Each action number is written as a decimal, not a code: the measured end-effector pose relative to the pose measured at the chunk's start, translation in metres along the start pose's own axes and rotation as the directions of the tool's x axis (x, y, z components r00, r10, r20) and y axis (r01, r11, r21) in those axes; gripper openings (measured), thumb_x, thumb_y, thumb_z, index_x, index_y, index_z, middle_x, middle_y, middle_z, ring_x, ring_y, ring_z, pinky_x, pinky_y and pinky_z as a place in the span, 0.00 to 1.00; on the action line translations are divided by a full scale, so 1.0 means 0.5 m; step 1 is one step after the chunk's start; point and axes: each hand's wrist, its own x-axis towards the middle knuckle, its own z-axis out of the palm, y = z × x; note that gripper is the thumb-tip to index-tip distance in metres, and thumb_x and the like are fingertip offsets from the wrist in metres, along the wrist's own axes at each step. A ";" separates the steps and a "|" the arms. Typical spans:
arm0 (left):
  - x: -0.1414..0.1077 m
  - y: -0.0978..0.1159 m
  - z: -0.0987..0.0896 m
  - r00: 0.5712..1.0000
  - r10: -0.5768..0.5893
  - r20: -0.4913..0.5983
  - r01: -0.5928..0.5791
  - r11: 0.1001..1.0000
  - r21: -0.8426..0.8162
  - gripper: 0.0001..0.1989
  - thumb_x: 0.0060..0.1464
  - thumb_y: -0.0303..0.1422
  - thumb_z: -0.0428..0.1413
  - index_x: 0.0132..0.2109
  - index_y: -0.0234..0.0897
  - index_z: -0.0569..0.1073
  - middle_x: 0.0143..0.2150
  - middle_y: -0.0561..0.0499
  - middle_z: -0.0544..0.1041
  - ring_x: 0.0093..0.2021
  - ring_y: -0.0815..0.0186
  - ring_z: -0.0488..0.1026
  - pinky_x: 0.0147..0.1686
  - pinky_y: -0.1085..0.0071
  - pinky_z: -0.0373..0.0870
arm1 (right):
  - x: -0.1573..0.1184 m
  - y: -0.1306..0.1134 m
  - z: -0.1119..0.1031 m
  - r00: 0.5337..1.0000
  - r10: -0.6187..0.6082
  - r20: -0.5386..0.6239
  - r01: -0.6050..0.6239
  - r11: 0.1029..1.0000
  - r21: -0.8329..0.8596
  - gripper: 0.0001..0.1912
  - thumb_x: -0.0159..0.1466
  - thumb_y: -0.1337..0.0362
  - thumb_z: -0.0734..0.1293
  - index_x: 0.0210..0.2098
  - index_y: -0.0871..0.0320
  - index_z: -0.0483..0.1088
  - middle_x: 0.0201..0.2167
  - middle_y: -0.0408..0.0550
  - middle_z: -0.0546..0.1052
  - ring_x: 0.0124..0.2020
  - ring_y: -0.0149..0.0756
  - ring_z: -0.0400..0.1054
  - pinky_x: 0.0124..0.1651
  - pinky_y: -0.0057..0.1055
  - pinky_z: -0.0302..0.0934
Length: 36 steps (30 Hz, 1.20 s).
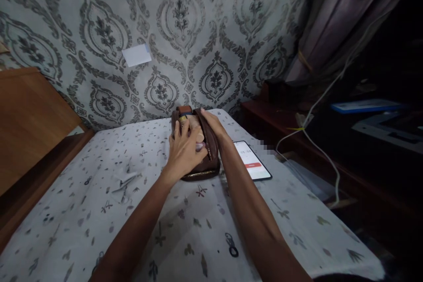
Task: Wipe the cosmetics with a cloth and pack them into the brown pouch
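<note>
A brown zippered pouch (pixel 211 169) lies on the patterned sheet with its top unzipped. Inside it I make out small items, among them a rounded beige one (pixel 200 135) and a yellow-capped one (pixel 183 119). My left hand (pixel 183 150) rests over the opening, fingers spread across these contents and thumb toward the right zipper edge. Along the pouch's right wall, my right hand (pixel 214 124) grips the raised side near its far end; some of its fingers are hidden. An orange-brown piece (pixel 184 109) shows at the far end.
A lit phone (pixel 253 161) lies right of the pouch, beside my right forearm. Crumpled clear plastic (pixel 125 180) sits to the left. The wooden headboard (pixel 36 119) borders the left side. A white cable (pixel 325 154) hangs at the right, by a dark red shelf (pixel 261 116).
</note>
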 end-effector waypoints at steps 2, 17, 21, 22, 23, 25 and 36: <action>-0.004 0.006 -0.008 1.000 -0.007 0.024 0.005 0.997 0.081 0.30 0.56 0.33 0.55 0.66 0.43 0.64 0.75 0.44 0.52 0.74 0.38 0.39 0.66 0.36 0.51 | -0.002 -0.003 -0.002 0.999 0.016 0.045 -0.018 0.999 0.039 0.32 0.55 0.36 0.67 0.39 0.59 0.77 0.41 0.48 0.81 0.48 0.41 0.72 0.58 0.38 0.62; -0.004 -0.010 0.006 0.995 0.092 -0.029 -0.087 0.985 0.147 0.28 0.63 0.42 0.52 0.66 0.37 0.65 0.69 0.43 0.64 0.74 0.41 0.44 0.68 0.43 0.53 | -0.012 -0.036 0.009 0.998 0.032 0.047 -0.026 0.993 -0.111 0.31 0.62 0.38 0.62 0.42 0.60 0.77 0.44 0.50 0.81 0.51 0.43 0.70 0.59 0.38 0.60; -0.003 -0.012 0.012 0.994 0.104 -0.047 -0.095 0.982 0.161 0.25 0.63 0.35 0.49 0.66 0.36 0.66 0.68 0.44 0.65 0.74 0.42 0.44 0.69 0.44 0.53 | -0.016 -0.040 0.008 0.996 0.074 0.043 -0.068 0.989 -0.132 0.34 0.64 0.37 0.59 0.45 0.61 0.77 0.49 0.53 0.80 0.55 0.44 0.70 0.62 0.40 0.59; -0.002 -0.012 0.012 0.993 0.107 -0.047 -0.098 0.982 0.162 0.25 0.63 0.34 0.49 0.66 0.37 0.66 0.69 0.44 0.65 0.74 0.43 0.45 0.69 0.43 0.53 | -0.019 -0.041 0.008 0.996 0.085 0.037 -0.079 0.987 -0.137 0.34 0.64 0.37 0.59 0.46 0.62 0.77 0.51 0.54 0.79 0.56 0.45 0.70 0.63 0.41 0.58; -0.002 -0.012 0.012 0.993 0.108 -0.044 -0.099 0.981 0.165 0.25 0.63 0.33 0.48 0.66 0.37 0.66 0.69 0.44 0.65 0.74 0.44 0.45 0.69 0.43 0.53 | -0.023 -0.041 0.007 0.995 0.094 0.030 -0.089 0.986 -0.140 0.35 0.64 0.37 0.59 0.47 0.62 0.77 0.52 0.54 0.79 0.57 0.45 0.70 0.64 0.42 0.57; -0.001 -0.010 0.010 0.995 0.095 -0.029 -0.089 0.981 0.172 0.25 0.64 0.33 0.47 0.66 0.37 0.65 0.69 0.44 0.65 0.74 0.44 0.45 0.68 0.41 0.54 | -0.036 -0.042 0.006 0.994 0.107 0.018 -0.104 0.986 -0.127 0.36 0.65 0.37 0.59 0.49 0.62 0.77 0.54 0.55 0.78 0.59 0.46 0.69 0.65 0.43 0.56; -0.001 0.005 0.001 0.999 0.043 0.025 -0.047 0.982 0.183 0.28 0.61 0.28 0.47 0.68 0.33 0.60 0.71 0.39 0.61 0.74 0.47 0.47 0.65 0.39 0.57 | -0.134 -0.030 0.024 0.998 0.026 -0.050 -0.042 0.930 -0.366 0.36 0.66 0.45 0.60 0.65 0.62 0.64 0.68 0.56 0.64 0.70 0.47 0.54 0.72 0.45 0.45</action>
